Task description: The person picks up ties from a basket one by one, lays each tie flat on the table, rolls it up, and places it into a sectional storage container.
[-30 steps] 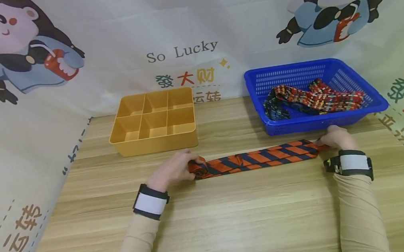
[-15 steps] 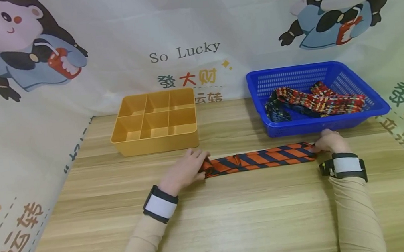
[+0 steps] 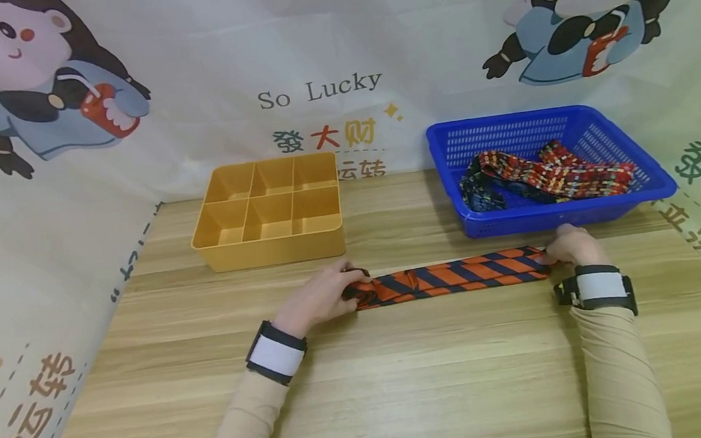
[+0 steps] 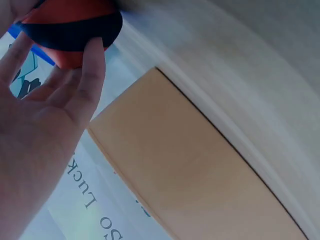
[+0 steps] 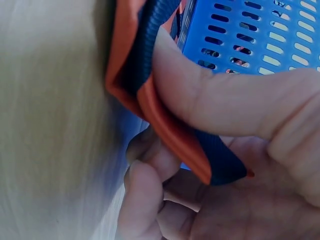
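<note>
An orange and navy striped necktie point(image 3: 455, 276) stretches across the table between both hands, its left part rolled into a coil. The left hand point(image 3: 316, 296) holds that coil, fingers wrapped round it; in the left wrist view the coil point(image 4: 75, 27) shows as orange and navy bands between thumb and fingers. At the tie's far right end the right hand point(image 3: 575, 246) pinches the fabric. Seen from the right wrist, the thumb point(image 5: 195, 90) presses the folded tie end point(image 5: 175, 135) against the curled fingers, with a navy and orange tip sticking out toward the palm.
A yellow six-compartment box point(image 3: 272, 250) stands behind the left hand. Behind the right hand is a blue perforated basket point(image 3: 569, 214) holding a red patterned tie point(image 3: 591, 180) and a dark patterned one point(image 3: 482, 193). A printed cloth point(image 3: 206, 71) hangs behind the table point(image 3: 439, 378).
Over the last second the left hand has moved rightward along the tie with the coil, shortening the flat stretch. The right hand has shifted slightly left, still pinching the end.
</note>
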A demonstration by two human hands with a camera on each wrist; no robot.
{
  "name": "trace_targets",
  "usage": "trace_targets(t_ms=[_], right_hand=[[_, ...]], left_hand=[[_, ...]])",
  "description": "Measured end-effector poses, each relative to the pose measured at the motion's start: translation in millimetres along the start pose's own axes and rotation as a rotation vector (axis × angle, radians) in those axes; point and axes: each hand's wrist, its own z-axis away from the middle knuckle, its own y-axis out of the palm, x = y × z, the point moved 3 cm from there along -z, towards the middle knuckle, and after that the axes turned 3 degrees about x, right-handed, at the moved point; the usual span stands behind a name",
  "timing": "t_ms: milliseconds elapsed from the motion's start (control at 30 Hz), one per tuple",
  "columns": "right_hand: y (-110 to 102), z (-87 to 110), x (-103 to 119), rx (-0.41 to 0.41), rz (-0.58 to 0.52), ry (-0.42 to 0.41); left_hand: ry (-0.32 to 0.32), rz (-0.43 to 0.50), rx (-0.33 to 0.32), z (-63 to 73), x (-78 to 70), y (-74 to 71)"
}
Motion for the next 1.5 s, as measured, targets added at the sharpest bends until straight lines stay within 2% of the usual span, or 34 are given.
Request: trace_targets(t_ms=[133,367,533,667,800,900,1233,1500], right_hand=[[1.2,1.1,4.2,0.006,0.016,-0.006],[0.6,1.0,7.1,0.003,0.042,-0.014],[1.2,0.3,5.6,0.013,0.038,0.001],[3.1,-0.2,4.9,0.007,0.039,0.015],[4.6,-0.2,4.9,0.006,0.035,0.015],[4.8,-0.4,4.9,0.013,0.036,0.015],[4.4,-0.5,9.9,0.013,0.047,-0.006],[4.6,0.6,9.2,0.017,0.035,0.011]], left_hand=[[-0.005,-0.025,0.0,0.1,-2.1,0.0],[0.043,-0.108,-0.056,-3.4,-10.1,1.5],[0.078,-0.127,-0.09,-6.1,-10.4,3.6],[0.042,-0.073,-0.082,-8.1,-8.7,5.0],[-0.032,0.018,-0.034,-6.4,-6.8,6.7],[-0.055,0.051,-0.007,-4.9,-6.9,7.6],[-0.009,0.054,-0.035,-2.7,-11.1,6.6],[-0.018,0.039,-0.002,-2.7,-11.0,7.8]])
